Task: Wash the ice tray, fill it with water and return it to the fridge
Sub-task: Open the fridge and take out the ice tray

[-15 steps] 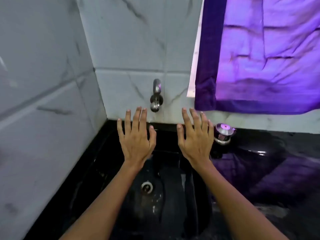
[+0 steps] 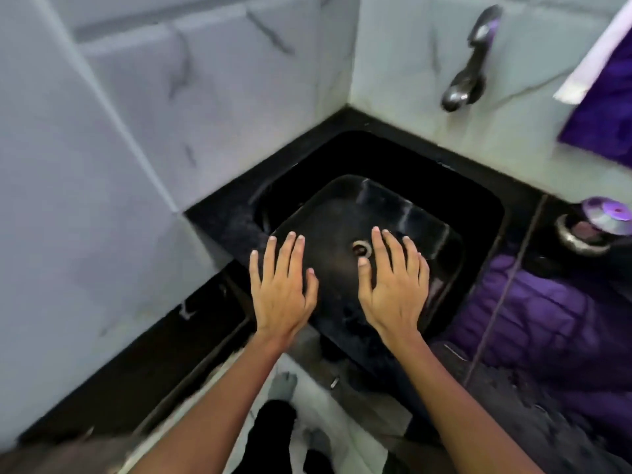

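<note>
My left hand [image 2: 282,289] and my right hand [image 2: 393,282] hover palm down, fingers spread, over a black sink [image 2: 478,213] set in a black counter. Neither hand holds anything. The sink's metal drain [image 2: 360,248] shows just left of my right index finger. A metal tap [image 2: 468,70] juts from the marble wall above the sink's far side. No ice tray is in view.
Marble-tiled walls close in the sink's corner on the left and behind. A steel lidded pot [image 2: 595,227] stands on the counter at right, under a purple curtain [image 2: 608,107]. My feet [image 2: 282,384] show on the floor below.
The view has tipped downward and swung left, so the sink now fills the middle. Both hands stay open and side by side, now above the basin and drain.
</note>
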A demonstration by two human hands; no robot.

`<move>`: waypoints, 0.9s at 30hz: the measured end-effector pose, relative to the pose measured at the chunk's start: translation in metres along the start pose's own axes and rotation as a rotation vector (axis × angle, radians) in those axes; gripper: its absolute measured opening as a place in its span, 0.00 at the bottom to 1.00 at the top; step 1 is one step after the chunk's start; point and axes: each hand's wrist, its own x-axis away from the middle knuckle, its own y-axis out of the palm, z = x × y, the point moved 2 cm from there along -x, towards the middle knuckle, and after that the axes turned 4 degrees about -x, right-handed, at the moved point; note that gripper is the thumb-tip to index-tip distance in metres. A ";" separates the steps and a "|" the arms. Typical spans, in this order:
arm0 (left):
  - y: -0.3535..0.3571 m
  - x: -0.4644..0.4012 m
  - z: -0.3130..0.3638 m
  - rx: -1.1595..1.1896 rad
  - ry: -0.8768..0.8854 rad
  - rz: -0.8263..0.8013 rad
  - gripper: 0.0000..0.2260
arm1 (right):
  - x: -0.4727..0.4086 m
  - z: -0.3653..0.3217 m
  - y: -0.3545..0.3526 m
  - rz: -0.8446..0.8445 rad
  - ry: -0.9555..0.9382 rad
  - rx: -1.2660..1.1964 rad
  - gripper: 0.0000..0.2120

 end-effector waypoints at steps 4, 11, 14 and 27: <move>-0.023 0.069 -0.034 -0.110 -0.207 -0.117 0.22 | 0.042 -0.043 -0.002 -0.110 -0.122 -0.183 0.21; -0.077 0.187 -0.081 -0.294 -0.589 -0.174 0.22 | 0.131 -0.121 -0.007 -0.476 -0.395 -0.432 0.22; -0.103 0.249 -0.094 -0.376 -0.792 -0.206 0.22 | 0.171 -0.152 -0.011 -0.631 -0.584 -0.485 0.23; -0.218 0.511 -0.052 -0.652 -1.513 -0.098 0.22 | 0.369 -0.242 -0.089 -0.847 -1.243 -0.730 0.22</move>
